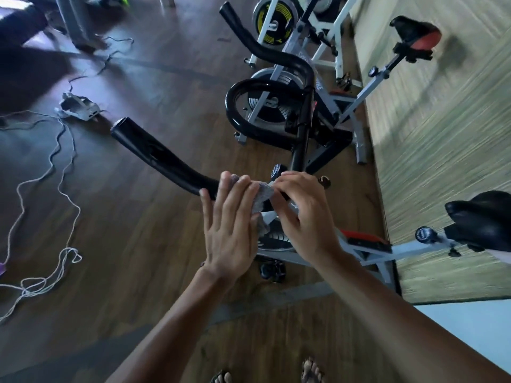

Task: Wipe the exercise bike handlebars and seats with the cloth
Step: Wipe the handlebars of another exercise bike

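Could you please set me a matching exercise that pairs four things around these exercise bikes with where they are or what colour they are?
Things:
1. cloth
2. nearest seat
3. farther seat
4. cord

Descriptions:
A. black and red, at the top right
B. lying in loops on the wooden floor, at the left
C. between the left hand and right hand, at the handlebar
D. all black, at the right edge

Pairs: 1-C, 2-D, 3-A, 4-B
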Motion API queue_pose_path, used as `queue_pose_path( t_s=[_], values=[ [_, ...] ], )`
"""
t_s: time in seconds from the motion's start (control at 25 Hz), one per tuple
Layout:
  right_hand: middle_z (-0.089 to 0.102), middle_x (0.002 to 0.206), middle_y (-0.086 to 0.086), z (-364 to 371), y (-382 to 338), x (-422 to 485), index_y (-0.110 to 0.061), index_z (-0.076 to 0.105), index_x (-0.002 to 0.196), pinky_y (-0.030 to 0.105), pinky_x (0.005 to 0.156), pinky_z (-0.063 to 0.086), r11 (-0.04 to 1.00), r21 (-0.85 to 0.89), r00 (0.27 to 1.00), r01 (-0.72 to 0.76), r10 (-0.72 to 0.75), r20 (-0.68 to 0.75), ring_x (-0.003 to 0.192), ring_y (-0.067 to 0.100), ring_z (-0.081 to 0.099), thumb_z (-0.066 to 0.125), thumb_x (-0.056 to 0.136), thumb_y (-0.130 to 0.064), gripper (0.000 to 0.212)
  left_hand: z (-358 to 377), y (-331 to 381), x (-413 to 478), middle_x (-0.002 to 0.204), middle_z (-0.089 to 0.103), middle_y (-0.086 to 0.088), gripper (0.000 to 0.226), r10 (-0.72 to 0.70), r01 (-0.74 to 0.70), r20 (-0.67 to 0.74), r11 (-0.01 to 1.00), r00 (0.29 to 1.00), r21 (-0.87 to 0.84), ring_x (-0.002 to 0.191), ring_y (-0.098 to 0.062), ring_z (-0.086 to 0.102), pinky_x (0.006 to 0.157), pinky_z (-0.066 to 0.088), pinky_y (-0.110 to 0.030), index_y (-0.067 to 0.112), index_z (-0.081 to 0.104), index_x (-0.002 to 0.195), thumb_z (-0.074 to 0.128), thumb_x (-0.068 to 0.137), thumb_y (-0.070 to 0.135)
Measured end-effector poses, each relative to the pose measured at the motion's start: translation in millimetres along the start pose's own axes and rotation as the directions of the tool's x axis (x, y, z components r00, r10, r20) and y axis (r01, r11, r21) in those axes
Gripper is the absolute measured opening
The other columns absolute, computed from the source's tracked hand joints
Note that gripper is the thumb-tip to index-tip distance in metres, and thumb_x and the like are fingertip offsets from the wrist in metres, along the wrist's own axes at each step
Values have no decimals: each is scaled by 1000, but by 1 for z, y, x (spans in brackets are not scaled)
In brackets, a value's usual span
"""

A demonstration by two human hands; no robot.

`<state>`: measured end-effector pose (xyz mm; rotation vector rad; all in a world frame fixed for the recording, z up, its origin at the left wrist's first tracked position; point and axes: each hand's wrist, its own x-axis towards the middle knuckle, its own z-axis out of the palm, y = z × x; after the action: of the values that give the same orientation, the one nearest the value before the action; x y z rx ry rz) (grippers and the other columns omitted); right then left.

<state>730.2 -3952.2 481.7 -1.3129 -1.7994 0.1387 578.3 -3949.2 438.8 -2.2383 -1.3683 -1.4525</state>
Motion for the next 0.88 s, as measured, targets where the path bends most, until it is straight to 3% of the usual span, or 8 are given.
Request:
queue_pose_path(
  t_s=[0.16, 0.32, 0.52, 0.72, 0.88],
  values=[
    [69, 107, 2, -13, 37, 20, -8, 73, 99, 46, 106, 42, 989, 57, 986, 139, -144, 86, 116, 20, 59, 52, 102, -24, 27, 12, 23, -3, 147, 39, -14, 40, -204, 205, -127, 979, 971, -5, 154, -20, 13, 124, 4, -52, 3, 43, 139, 26, 109, 23],
    [67, 114, 3, -22, 73, 40, -8, 73, 105, 41, 111, 39, 949, 179, 946, 260, -288, 150, 122, 20, 55, 52, 103, -20, 25, 43, 68, -3, 147, 38, -14, 38, -259, 281, -169, 953, 951, 118, 155, -20, 9, 124, 5, -52, 3, 42, 138, 27, 108, 22],
    [65, 122, 7, -34, 100, 60, -4, 70, 116, 39, 106, 44, 882, 361, 884, 303, -402, 239, 123, 24, 54, 52, 104, -12, 23, 67, 96, 5, 149, 36, -15, 41, -439, 530, -360, 822, 823, 209, 154, -19, 9, 124, 2, -51, 3, 40, 140, 24, 109, 25],
    [67, 119, 5, -30, 106, 66, -5, 72, 114, 45, 99, 48, 869, 400, 883, 291, -405, 238, 120, 24, 56, 52, 103, -9, 23, 88, 107, 12, 146, 37, -15, 38, -405, 510, -337, 795, 850, 330, 155, -20, 7, 124, 7, -56, 3, 40, 139, 30, 107, 21],
    [68, 116, 4, -31, 111, 72, -7, 73, 112, 43, 99, 47, 846, 426, 865, 320, -444, 234, 119, 23, 58, 56, 101, -6, 21, 94, 113, 13, 148, 34, -15, 39, -463, 609, -425, 724, 778, 325, 155, -17, 4, 124, 0, -51, 3, 38, 141, 28, 108, 22]
  ],
)
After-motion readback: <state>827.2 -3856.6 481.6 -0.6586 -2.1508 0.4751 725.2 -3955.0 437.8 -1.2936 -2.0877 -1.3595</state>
